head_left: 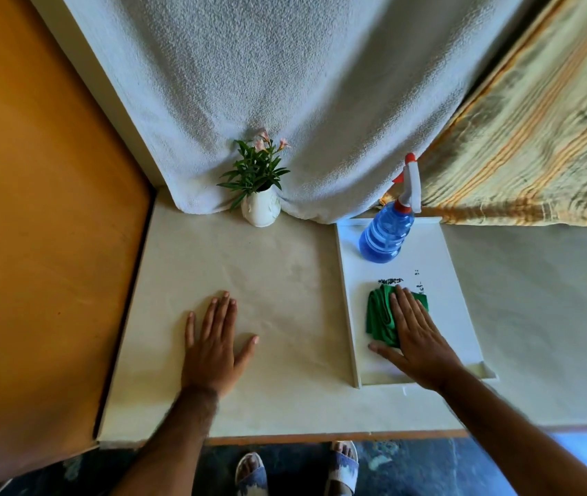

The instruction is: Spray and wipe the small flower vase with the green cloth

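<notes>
A small white flower vase [261,210] with green leaves and pink blooms stands at the back of the table against a white towel backdrop. A blue spray bottle [387,235] with a white and red trigger head stands upright at the far end of a white tray [456,281]. The crumpled green cloth [379,313] lies on the tray in front of the bottle. My right hand [415,338] lies flat on the cloth, fingers spread, covering its right part. My left hand [215,345] rests flat and open on the bare tabletop, well in front of the vase.
The cream table [277,281] meets an orange wall [34,227] on the left. A white towel [285,84] and a striped yellow cloth [535,137] hang behind. The table's front edge is near my sandalled feet [299,470].
</notes>
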Demonstrator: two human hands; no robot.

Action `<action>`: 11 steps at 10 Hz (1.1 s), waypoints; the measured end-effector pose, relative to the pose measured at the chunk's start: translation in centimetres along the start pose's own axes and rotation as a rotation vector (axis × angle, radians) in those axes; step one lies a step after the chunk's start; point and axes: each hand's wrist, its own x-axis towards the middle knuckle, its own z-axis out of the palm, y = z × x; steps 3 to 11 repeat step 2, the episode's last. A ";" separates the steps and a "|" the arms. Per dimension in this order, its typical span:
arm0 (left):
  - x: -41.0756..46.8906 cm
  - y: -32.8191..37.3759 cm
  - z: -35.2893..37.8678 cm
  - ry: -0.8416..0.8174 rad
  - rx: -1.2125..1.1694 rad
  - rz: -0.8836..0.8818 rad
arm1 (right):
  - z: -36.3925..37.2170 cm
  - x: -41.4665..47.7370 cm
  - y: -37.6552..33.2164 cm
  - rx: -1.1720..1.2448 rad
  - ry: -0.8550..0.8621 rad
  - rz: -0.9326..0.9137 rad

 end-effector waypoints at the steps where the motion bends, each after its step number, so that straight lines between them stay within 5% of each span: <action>1: 0.0 0.3 -1.3 -0.107 0.008 -0.003 | -1.4 0.0 -0.7 -0.021 -0.033 0.007; 11: 0.6 0.7 -3.1 -0.103 -0.013 0.005 | -4.4 0.3 -2.4 -0.052 0.031 -0.051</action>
